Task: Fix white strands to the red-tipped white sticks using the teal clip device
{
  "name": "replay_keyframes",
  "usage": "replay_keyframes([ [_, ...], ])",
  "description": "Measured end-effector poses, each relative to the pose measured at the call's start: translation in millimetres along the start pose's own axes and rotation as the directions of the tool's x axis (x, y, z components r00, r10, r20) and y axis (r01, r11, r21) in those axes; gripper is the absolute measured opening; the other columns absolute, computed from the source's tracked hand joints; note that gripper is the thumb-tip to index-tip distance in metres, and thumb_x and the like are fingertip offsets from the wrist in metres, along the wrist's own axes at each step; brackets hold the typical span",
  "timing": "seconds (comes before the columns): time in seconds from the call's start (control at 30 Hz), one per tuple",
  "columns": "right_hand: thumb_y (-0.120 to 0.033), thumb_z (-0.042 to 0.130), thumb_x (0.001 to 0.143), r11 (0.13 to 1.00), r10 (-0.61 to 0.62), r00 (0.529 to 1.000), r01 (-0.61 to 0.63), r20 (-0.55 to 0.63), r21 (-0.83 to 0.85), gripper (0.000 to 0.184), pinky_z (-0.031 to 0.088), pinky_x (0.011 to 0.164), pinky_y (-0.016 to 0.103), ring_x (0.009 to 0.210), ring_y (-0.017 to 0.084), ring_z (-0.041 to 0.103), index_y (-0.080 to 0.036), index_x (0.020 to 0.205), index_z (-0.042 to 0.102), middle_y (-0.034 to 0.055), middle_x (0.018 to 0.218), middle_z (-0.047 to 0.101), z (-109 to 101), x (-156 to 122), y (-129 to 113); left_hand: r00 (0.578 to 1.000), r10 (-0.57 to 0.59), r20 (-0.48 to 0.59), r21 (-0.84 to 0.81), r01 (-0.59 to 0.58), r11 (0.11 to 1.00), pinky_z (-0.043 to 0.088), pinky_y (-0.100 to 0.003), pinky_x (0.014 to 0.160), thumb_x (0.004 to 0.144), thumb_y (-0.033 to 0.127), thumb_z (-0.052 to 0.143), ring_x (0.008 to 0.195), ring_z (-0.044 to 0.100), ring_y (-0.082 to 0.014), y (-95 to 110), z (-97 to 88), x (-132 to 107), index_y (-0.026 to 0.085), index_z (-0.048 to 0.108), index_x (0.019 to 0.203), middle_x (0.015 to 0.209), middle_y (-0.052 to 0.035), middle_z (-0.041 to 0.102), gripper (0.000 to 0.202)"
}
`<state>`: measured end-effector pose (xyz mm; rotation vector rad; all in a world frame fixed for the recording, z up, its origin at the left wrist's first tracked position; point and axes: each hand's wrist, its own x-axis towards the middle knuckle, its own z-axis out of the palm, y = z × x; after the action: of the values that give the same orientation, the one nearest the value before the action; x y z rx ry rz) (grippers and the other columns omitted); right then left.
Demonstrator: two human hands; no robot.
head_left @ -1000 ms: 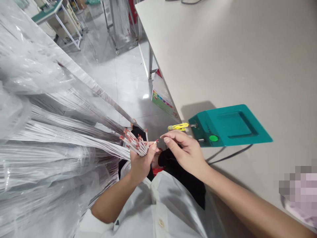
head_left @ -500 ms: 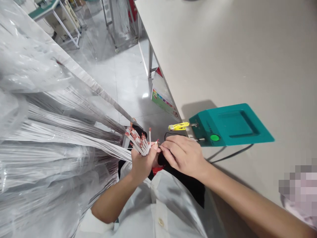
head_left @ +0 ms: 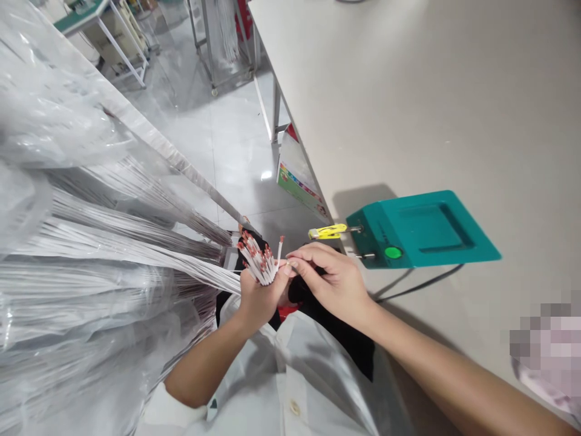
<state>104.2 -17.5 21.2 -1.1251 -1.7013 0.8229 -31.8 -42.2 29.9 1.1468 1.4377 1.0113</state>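
My left hand [head_left: 259, 298] is closed round a bundle of thin white wires with red-brown tips [head_left: 256, 260]; the wires run off to the left under clear plastic sheeting [head_left: 68, 254]. My right hand [head_left: 333, 280] pinches one single wire [head_left: 279, 250] that sticks up at the right edge of the bundle, fingertips touching my left thumb. Just right of the hands a teal box with a green button [head_left: 420, 230] sits on the table edge, with a yellow clip [head_left: 327, 231] on a pin at its left side.
A pale grey table [head_left: 408, 91] fills the right half, with a black cable [head_left: 417, 284] trailing from the teal box. A coloured carton [head_left: 299, 181] stands under the table. Metal racks and a green-topped bench [head_left: 104, 36] stand on the shiny floor behind.
My right hand moved left from near the yellow clip to the bundle and pinched one wire, which now stands higher than the rest. My left hand stayed put.
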Motion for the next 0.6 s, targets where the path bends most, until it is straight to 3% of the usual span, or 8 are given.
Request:
replay_keyframes([
  [0.1,-0.016,0.052,0.084,0.991,-0.055,0.998,0.05,-0.038,-0.122,0.011,0.051,0.06,0.025,0.065,0.013,0.06,-0.02,0.08,0.062,0.003,0.072,0.064,1,-4,4,1.0,-0.003,0.027,0.043,0.002,0.999,0.038,-0.023,0.052,0.079,0.029,0.057,0.048,0.045,-0.0095,0,-1.5,0,0.016,0.068,0.074,0.052,0.0022,0.051,0.018],
  [0.17,-0.015,0.052,0.084,0.931,-0.195,0.981,0.176,-0.027,-0.32,0.01,0.05,0.062,0.027,0.068,0.015,0.061,-0.018,0.083,0.062,0.0054,0.076,0.066,0,-5,7,0.999,-0.016,0.029,0.051,0.014,0.999,0.037,-0.023,0.052,0.078,0.027,0.056,0.05,0.043,-0.0094,1,-0.7,0,0.015,0.066,0.07,0.054,0.0023,0.049,0.017],
  [0.27,-0.016,0.056,0.08,0.645,-0.474,0.87,0.448,0.136,-0.619,0.01,0.049,0.065,0.031,0.071,0.019,0.062,-0.013,0.087,0.063,0.0098,0.081,0.067,-4,-4,11,1.0,-0.015,0.025,0.054,0.013,0.998,0.036,-0.023,0.052,0.077,0.023,0.056,0.052,0.041,-0.0095,2,2.2,-1,0.015,0.062,0.065,0.055,0.0025,0.046,0.016],
  [0.3,-0.016,0.057,0.079,0.551,-0.525,0.827,0.51,0.2,-0.661,0.011,0.048,0.064,0.031,0.07,0.02,0.061,-0.012,0.086,0.064,0.01,0.08,0.067,-6,-3,12,1.0,-0.003,0.016,0.059,0.002,0.998,0.035,-0.023,0.052,0.076,0.022,0.056,0.053,0.041,-0.0096,2,3.1,-1,0.015,0.06,0.063,0.055,0.0025,0.046,0.015],
  [0.37,-0.015,0.055,0.08,0.446,-0.56,0.771,0.589,0.303,-0.674,0.011,0.047,0.062,0.031,0.067,0.019,0.06,-0.011,0.083,0.064,0.0093,0.076,0.067,-9,1,12,1.0,0.012,0.007,0.075,-0.013,0.997,0.035,-0.022,0.052,0.074,0.021,0.057,0.053,0.04,-0.0095,1,4.3,0,0.015,0.057,0.059,0.054,0.0029,0.044,0.017],
  [0.5,-0.011,0.049,0.082,0.392,-0.541,0.728,0.661,0.421,-0.64,0.015,0.045,0.061,0.031,0.067,0.018,0.06,-0.01,0.084,0.063,0.0093,0.076,0.066,-15,5,14,0.999,-0.048,0.001,0.043,0.048,0.998,0.036,-0.022,0.051,0.073,0.021,0.058,0.05,0.042,-0.009,-3,3.5,1,0.015,0.059,0.059,0.05,0.0038,0.045,0.016],
  [0.57,-0.011,0.049,0.082,0.436,-0.511,0.746,0.653,0.427,-0.619,0.014,0.046,0.061,0.031,0.068,0.018,0.061,-0.01,0.084,0.063,0.0091,0.078,0.066,-18,4,15,0.996,-0.086,-0.025,-0.006,0.086,0.996,0.037,-0.022,0.05,0.073,0.023,0.058,0.049,0.044,-0.0089,-5,1.9,1,0.015,0.064,0.066,0.053,0.0028,0.051,0.012],
  [0.6,-0.012,0.049,0.082,0.498,-0.486,0.779,0.62,0.398,-0.606,0.013,0.046,0.061,0.031,0.068,0.018,0.061,-0.011,0.084,0.062,0.0089,0.079,0.066,-19,3,15,0.994,-0.099,-0.04,-0.023,0.098,0.995,0.038,-0.022,0.05,0.073,0.024,0.059,0.048,0.045,-0.0088,-6,1.0,2,0.014,0.066,0.07,0.055,0.0018,0.055,0.012],
])
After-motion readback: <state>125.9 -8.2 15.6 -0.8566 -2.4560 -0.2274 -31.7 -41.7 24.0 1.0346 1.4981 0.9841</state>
